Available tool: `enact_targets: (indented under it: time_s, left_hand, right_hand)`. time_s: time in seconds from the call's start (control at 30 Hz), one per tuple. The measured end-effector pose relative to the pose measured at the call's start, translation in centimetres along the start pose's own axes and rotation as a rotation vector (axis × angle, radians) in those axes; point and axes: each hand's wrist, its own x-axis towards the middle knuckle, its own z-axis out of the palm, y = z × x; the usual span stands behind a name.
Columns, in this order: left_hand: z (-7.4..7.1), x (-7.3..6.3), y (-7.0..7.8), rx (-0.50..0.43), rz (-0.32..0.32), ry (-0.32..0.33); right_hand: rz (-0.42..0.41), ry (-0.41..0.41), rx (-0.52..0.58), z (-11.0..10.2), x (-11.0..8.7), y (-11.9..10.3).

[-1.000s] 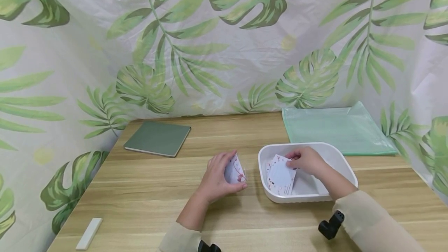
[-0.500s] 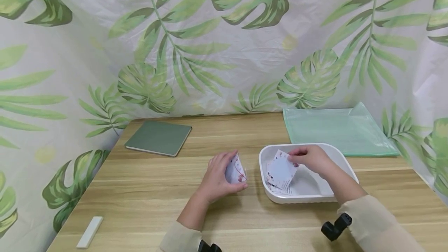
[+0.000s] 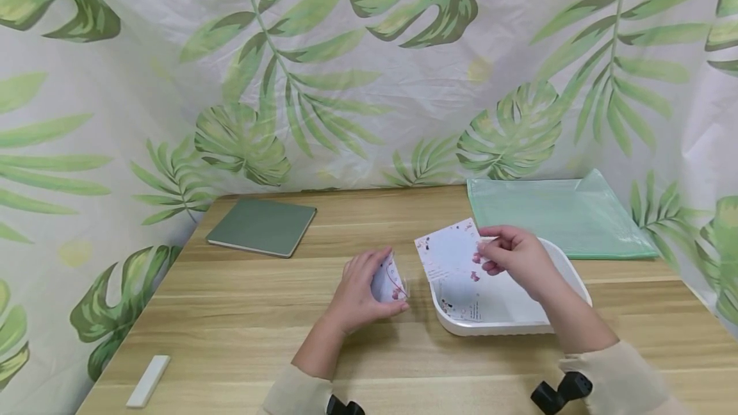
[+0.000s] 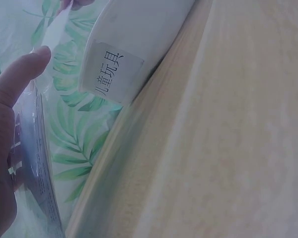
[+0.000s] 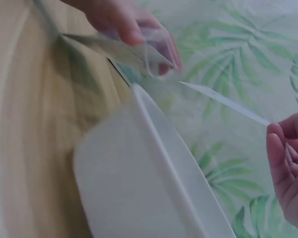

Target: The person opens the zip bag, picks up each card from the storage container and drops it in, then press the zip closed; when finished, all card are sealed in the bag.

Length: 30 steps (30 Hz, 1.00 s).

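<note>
My right hand [image 3: 521, 264] pinches a white card [image 3: 446, 245] with floral print by its right edge. The card is lifted over the left rim of a white plastic basket [image 3: 519, 306], as the right wrist view also shows, with the card [image 5: 226, 101] edge-on. Inside the basket, at its left end, lies more printed paper [image 3: 461, 303], partly covered by the lifted card. Left of the basket my left hand [image 3: 357, 293] grips a clear plastic sleeve [image 3: 387, 280] with printed cards in it, fingers on one side and thumb on the other.
A green notebook [image 3: 261, 228] lies at the table's back left. Behind the basket is a mint-green translucent pouch [image 3: 553, 216]. A small white bar [image 3: 148, 382] lies at front left. The basket carries a printed label [image 4: 111, 72]. Leaf-patterned cloth [image 3: 346, 82] hangs behind the table.
My right hand has lifted the card out of the basket and moved it up and left, past the rim toward the sleeve. My left hand stays in place with the sleeve.
</note>
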Motion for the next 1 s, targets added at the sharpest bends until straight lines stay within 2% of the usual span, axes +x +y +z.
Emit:
enact_targets:
  time_s: [0.1,0.3,0.7,1.0]
  left_hand:
    - [0.0,0.0,0.1,0.0,0.0,-0.002]
    - [0.0,0.0,0.0,-0.019,-0.013,-0.003]
    - [-0.1,0.0,0.1,0.011,-0.006,-0.007]
    - [0.0,0.0,-0.1,0.014,0.004,-0.018]
  right_hand:
    - [-0.022,0.009,0.065,1.4,-0.5,-0.1]
    - [-0.019,0.01,0.1,3.5,-1.0,-0.2]
    - [0.032,0.023,0.002,4.2,-0.9,-0.7]
    - [0.044,-0.012,0.008,6.1,-0.3,-1.0]
